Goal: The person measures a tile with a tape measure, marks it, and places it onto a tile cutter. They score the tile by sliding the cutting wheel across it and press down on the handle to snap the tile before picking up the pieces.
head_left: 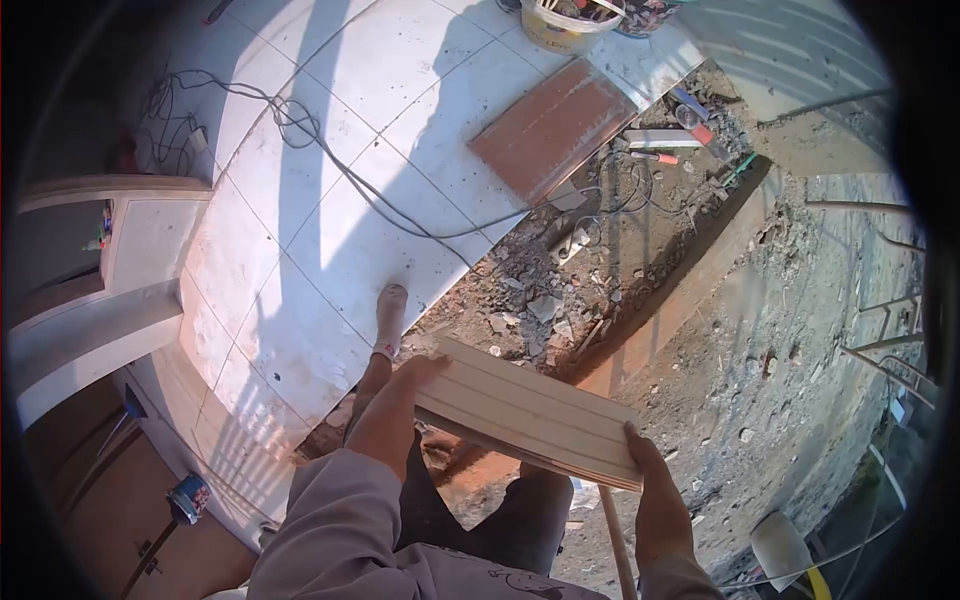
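A short stack of beige, grooved tiles point(535, 410) is held level in front of my body, above my knees. At its left end, my left hand point(418, 378) is closed on the edge, thumb on top and the other fingers hidden beneath. My right hand point(655, 480) grips the opposite end in the same way, its thumb upright against the corner. Several thin layers show along the stack's near edge. Past the stack, a foot point(392, 310) rests on the white tiled floor point(340, 250).
A reddish-brown slab point(552, 130) lies at the white floor's edge. Rubble point(540, 300) and a trowel-like tool point(705, 135) lie beside it. Black cable point(390, 210) crosses the floor. A bucket point(565, 30) stands at the back. A wooden pole point(615, 540) is near my right arm.
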Available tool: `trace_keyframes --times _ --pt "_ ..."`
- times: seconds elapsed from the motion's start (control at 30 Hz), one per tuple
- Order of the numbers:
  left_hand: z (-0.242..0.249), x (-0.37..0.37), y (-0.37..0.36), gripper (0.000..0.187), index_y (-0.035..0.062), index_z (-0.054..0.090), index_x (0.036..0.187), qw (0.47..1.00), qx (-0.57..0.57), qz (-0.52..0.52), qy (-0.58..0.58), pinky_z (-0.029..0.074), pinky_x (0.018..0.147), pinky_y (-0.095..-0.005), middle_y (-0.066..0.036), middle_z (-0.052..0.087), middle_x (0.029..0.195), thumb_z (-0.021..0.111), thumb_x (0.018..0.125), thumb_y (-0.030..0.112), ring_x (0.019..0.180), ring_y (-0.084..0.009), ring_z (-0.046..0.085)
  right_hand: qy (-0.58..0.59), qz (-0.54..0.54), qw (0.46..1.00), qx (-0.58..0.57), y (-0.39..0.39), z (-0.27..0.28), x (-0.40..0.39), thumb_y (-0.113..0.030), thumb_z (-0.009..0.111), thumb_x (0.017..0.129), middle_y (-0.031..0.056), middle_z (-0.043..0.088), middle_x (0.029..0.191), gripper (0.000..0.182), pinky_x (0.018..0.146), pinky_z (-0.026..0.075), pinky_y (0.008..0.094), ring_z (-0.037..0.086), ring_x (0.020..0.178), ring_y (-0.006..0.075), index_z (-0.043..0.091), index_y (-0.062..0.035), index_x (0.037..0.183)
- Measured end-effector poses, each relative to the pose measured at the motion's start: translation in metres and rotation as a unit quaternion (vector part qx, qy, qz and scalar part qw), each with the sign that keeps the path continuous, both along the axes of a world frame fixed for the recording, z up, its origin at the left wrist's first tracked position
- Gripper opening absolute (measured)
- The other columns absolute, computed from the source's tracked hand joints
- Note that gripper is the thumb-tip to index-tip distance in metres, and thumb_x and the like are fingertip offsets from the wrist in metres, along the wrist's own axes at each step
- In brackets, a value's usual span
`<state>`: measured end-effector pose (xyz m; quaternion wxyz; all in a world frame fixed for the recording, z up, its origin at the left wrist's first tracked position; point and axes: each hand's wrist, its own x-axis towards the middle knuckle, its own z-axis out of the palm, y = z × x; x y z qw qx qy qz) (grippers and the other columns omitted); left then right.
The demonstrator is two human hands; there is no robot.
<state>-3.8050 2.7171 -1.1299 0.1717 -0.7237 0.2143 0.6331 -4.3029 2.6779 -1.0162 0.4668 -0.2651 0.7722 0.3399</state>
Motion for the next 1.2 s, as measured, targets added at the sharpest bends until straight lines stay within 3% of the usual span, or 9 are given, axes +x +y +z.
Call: trace_keyframes --times 0.2,0.27,0.33,0.4,0.5,0.7,0.93,1.03,1.2 --pt "0.069 0.077 -0.043 0.079 0.0005 0.059 0.121 0.992 -0.099 0.065 0.051 0.04 0.098 -0.0402 -0.017 0.059 0.124 0.057 0.079 0.068 0.118 -0.0311 0.054 0.013 0.03 0.996 -0.078 -0.027 0.134 0.09 -0.074 0.031 0.086 0.0298 0.051 0.129 0.093 0.107 0.031 0.0399 0.044 0.129 0.0348 0.05 0.0066 0.128" --pt "0.156 0.114 -0.07 0.079 0.0009 0.054 0.128 0.992 -0.076 0.095 0.04 0.037 0.103 -0.0388 -0.018 0.053 0.131 0.058 0.08 0.064 0.125 -0.0291 0.048 0.009 0.068 0.993 -0.101 -0.036 0.182 0.142 -0.073 0.03 0.087 0.0296 0.052 0.127 0.092 0.105 0.033 0.0402 0.047 0.127 0.0337 0.051 0.0073 0.127" --pt "0.132 0.154 -0.055 0.079 0.0032 0.052 0.131 0.983 -0.16 0.042 -0.077 0.035 0.105 -0.0382 -0.016 0.05 0.135 0.059 0.08 0.064 0.128 -0.0283 0.045 0.007 0.11 0.988 -0.107 -0.053 0.211 0.196 -0.073 0.031 0.087 0.0293 0.053 0.127 0.091 0.105 0.033 0.0402 0.047 0.126 0.0336 0.051 0.0071 0.127" --pt "0.143 0.215 -0.053 0.08 0.0054 0.049 0.134 0.956 -0.214 -0.017 -0.202 0.033 0.107 -0.0376 -0.015 0.047 0.139 0.059 0.08 0.064 0.131 -0.0275 0.041 0.002 0.142 0.985 -0.099 -0.065 0.23 0.249 -0.073 0.031 0.087 0.029 0.053 0.127 0.091 0.104 0.034 0.0403 0.048 0.126 0.0334 0.052 0.007 0.126" --pt "0.179 0.308 -0.04 0.077 0.0105 0.054 0.131 0.983 -0.179 0.026 -0.036 0.033 0.107 -0.0381 -0.012 0.051 0.135 0.06 0.078 0.066 0.129 -0.0287 0.044 -0.03 0.175 0.98 -0.086 -0.085 0.241 0.326 -0.072 0.031 0.087 0.0286 0.054 0.126 0.09 0.104 0.034 0.0403 0.048 0.125 0.0331 0.052 0.0068 0.126" --pt "0.342 0.481 -0.003 0.065 0.0079 0.066 0.114 0.976 -0.107 0.135 -0.135 0.043 0.098 -0.0407 -0.015 0.062 0.12 0.059 0.08 0.063 0.117 -0.0305 0.056 -0.158 0.229 0.956 -0.088 -0.121 0.212 0.474 -0.072 0.032 0.087 0.0278 0.055 0.125 0.089 0.103 0.035 0.0404 0.05 0.123 0.0326 0.053 0.0064 0.125" --pt "0.345 0.581 0.062 0.074 0.0031 0.066 0.112 0.944 -0.102 0.268 -0.165 0.043 0.095 -0.0411 -0.017 0.065 0.112 0.051 0.082 0.069 0.107 -0.0276 0.061 -0.218 0.31 0.922 -0.076 -0.217 0.178 0.637 -0.07 0.035 0.088 0.0236 0.058 0.123 0.084 0.101 0.037 0.0402 0.054 0.118 0.0301 0.056 0.0027 0.124" --pt "0.324 0.599 0.074 0.075 0.0034 0.066 0.113 0.928 -0.071 0.326 -0.167 0.042 0.095 -0.0411 -0.017 0.065 0.113 0.051 0.082 0.07 0.108 -0.0277 0.06 -0.248 0.216 0.944 -0.022 -0.27 0.222 0.723 -0.068 0.038 0.088 0.0195 0.062 0.118 0.079 0.098 0.039 0.0406 0.057 0.114 0.029 0.059 -0.0003 0.122" --pt "0.301 0.645 0.051 0.077 0.0038 0.065 0.115 0.89 -0.022 0.427 -0.159 0.041 0.096 -0.041 -0.016 0.064 0.115 0.05 0.081 0.071 0.11 -0.028 0.059 -0.248 0.351 0.901 -0.051 -0.379 0.181 0.848 -0.069 0.04 0.087 0.0189 0.063 0.117 0.078 0.097 0.04 0.0403 0.057 0.112 0.0283 0.06 -0.0004 0.12"
